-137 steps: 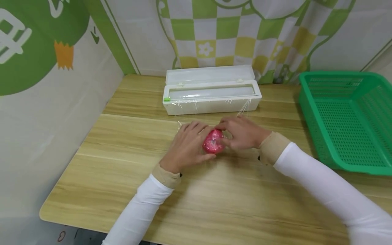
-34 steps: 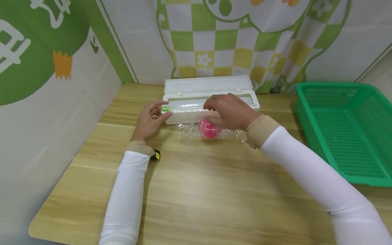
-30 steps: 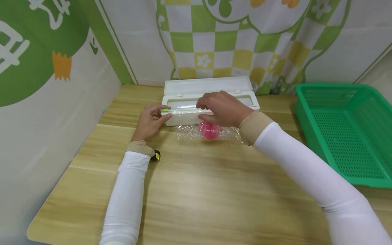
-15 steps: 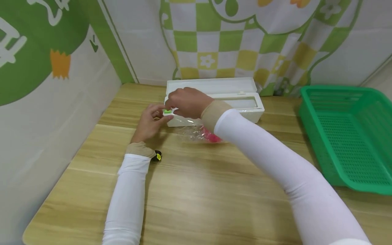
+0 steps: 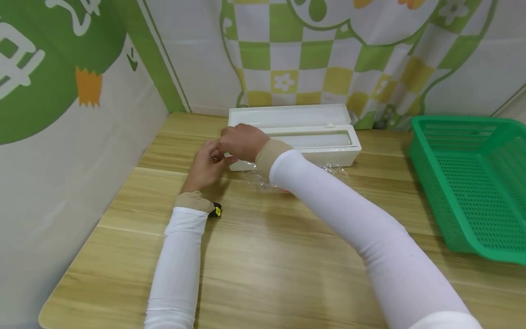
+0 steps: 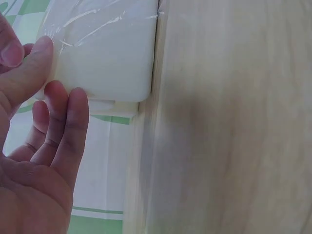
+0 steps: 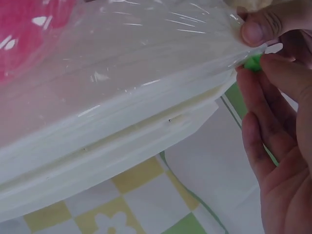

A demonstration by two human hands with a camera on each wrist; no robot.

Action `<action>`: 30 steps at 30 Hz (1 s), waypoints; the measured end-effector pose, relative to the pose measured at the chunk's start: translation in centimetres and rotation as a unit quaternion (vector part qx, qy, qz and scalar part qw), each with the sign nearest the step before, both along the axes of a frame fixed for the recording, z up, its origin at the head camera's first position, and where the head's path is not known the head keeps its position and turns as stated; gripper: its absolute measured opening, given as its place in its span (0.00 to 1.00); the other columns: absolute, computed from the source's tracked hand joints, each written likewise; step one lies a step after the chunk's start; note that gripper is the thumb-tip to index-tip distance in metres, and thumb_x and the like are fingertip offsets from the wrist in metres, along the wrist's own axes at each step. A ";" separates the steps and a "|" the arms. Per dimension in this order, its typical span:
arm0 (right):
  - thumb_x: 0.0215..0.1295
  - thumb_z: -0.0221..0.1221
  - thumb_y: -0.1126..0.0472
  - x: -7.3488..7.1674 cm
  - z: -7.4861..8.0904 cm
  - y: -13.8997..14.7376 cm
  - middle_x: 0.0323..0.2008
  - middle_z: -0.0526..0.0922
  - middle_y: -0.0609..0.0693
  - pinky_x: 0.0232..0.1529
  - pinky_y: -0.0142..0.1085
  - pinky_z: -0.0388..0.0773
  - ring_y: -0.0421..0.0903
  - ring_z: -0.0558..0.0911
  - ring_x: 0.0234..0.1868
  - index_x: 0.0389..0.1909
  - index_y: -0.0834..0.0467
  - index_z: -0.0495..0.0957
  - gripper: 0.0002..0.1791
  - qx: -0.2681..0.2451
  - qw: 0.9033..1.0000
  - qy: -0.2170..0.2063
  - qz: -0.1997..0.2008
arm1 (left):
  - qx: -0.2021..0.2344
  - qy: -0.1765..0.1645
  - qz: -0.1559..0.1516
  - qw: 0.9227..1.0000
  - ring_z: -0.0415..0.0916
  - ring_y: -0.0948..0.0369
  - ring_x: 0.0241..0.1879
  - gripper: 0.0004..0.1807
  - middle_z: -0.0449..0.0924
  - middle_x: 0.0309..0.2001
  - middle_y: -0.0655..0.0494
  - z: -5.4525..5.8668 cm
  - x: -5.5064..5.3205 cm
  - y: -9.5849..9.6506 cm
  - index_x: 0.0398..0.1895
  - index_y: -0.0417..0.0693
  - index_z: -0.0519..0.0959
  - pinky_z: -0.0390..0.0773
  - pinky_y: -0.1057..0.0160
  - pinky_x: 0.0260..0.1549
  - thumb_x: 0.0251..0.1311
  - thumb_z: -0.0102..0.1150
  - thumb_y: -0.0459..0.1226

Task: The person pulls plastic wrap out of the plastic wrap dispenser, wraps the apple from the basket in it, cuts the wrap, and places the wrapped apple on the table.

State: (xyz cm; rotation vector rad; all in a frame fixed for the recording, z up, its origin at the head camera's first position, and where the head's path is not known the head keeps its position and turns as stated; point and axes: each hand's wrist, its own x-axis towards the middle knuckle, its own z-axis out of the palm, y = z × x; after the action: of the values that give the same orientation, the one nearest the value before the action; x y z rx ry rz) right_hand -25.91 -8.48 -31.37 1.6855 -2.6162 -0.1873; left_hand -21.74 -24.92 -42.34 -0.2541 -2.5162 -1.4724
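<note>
A white cling film dispenser (image 5: 328, 157) stands at the back of the table, lid raised, with clear film (image 5: 256, 180) drawn over its front edge. My left hand (image 5: 203, 169) grips its left end, thumb on the front. Close against it, my right hand (image 5: 244, 141) pinches the green slide cutter (image 7: 253, 62) at that same end; both hands' fingertips meet there. A round pink thing (image 7: 34, 39) under clear film lies before the dispenser, largely hidden by my right forearm in the head view. The left thumb (image 7: 263, 29) also shows in the right wrist view.
An open green plastic basket (image 5: 464, 183) stands on the right of the wooden table (image 5: 263, 265). A patterned cloth (image 5: 312, 59) hangs right behind the dispenser, and a white and green wall covering (image 5: 102, 160) borders the left side.
My hands left the pink thing; the left went to the dispenser's left end. My right hand then slid left along the dispenser to the green cutter, its forearm now covering the pink thing.
</note>
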 end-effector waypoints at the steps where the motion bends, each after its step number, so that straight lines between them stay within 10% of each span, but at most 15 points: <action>1: 0.69 0.62 0.72 0.0 -0.1 0.0 0.47 0.88 0.55 0.50 0.48 0.86 0.54 0.87 0.46 0.48 0.50 0.89 0.16 -0.006 1.000 0.002 0.001 | -0.006 0.004 0.001 1.000 0.76 0.58 0.38 0.15 0.72 0.43 0.43 0.0 0.0 0.0 0.53 0.37 0.82 0.76 0.75 0.38 0.66 0.71 0.33; 20: 0.73 0.57 0.73 -1.6 0.0 2.5 0.53 0.90 0.56 0.58 0.44 0.85 0.54 0.87 0.55 0.53 0.56 0.89 0.17 0.008 0.996 -0.075 -0.040 | -0.047 0.035 -0.013 0.998 0.77 0.58 0.37 0.13 0.76 0.42 0.44 0.2 -0.4 0.4 0.49 0.42 0.84 0.76 0.70 0.35 0.63 0.73 0.33; 30: 0.67 0.54 0.77 -3.4 0.5 16.3 0.40 0.91 0.59 0.50 0.48 0.88 0.56 0.89 0.44 0.43 0.62 0.91 0.17 -0.047 0.994 -0.098 -0.027 | -0.037 0.012 -0.014 0.999 0.77 0.56 0.38 0.14 0.75 0.45 0.43 0.9 -0.5 0.4 0.52 0.42 0.84 0.78 0.73 0.36 0.64 0.72 0.33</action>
State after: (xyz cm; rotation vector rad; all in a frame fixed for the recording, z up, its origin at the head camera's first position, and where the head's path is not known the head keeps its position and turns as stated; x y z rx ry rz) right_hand -29.29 7.79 -30.92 1.6848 -2.7599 0.1042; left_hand -22.19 -24.50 -41.47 -0.3187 -2.5608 -1.3803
